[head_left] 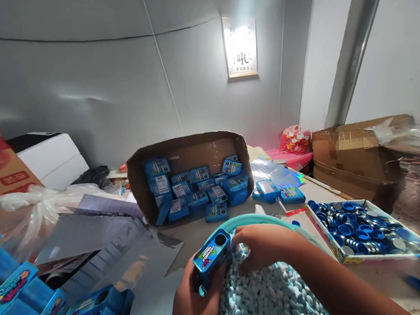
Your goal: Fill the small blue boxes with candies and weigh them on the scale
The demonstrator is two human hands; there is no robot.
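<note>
My left hand (193,302) grips a small blue box (211,256) with a round hole in its top and holds it at the rim of a teal basin (252,220). The basin is full of small pale blue and white candy pieces (275,298). My right hand (263,246) is curled, fingers down, among the candy right beside the box; what its fingertips pinch is hidden.
An open cardboard box (192,151) tipped on its side holds several blue packs. A tray (337,247) of blue round caps stands at right. More blue boxes (10,287) lie at lower left, beside silver foil sheets (91,230). Cardboard cartons (355,154) stand at the back right.
</note>
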